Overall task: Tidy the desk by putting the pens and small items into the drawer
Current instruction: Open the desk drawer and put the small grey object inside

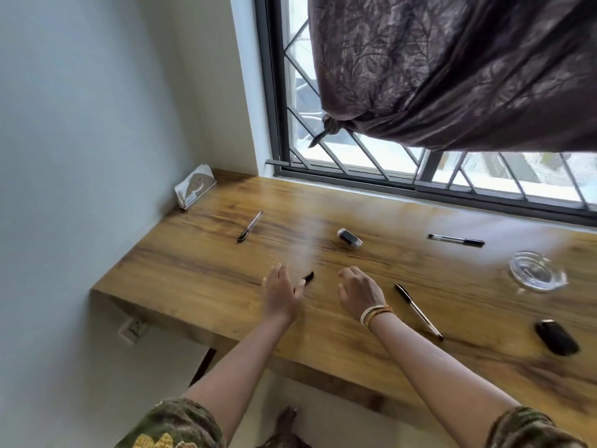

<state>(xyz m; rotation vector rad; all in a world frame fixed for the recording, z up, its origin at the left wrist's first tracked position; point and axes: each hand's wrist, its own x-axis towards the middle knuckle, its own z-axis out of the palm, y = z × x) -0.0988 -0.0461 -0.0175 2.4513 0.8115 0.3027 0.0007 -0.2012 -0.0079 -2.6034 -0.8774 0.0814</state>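
Observation:
Pens lie scattered on the wooden desk (200,253). One pen (250,226) lies at the far left, a marker (456,240) at the far right, and a black-capped pen (416,310) just right of my right wrist. A small black pen (308,277), partly hidden, lies beside my left hand (280,294), whose fingers are spread and relaxed over the desk. My right hand (358,291) hovers nearby with loosely curled fingers, holding nothing. A small black-and-clear case (349,237) lies mid-desk and a black oval item (556,337) at the right. No drawer is visible.
A glass ashtray (536,274) sits at the right. A napkin holder (195,189) stands in the back left corner by the wall. A barred window (371,156) and a knotted curtain (452,76) are behind the desk. A wall socket (133,329) is under the desk's left end.

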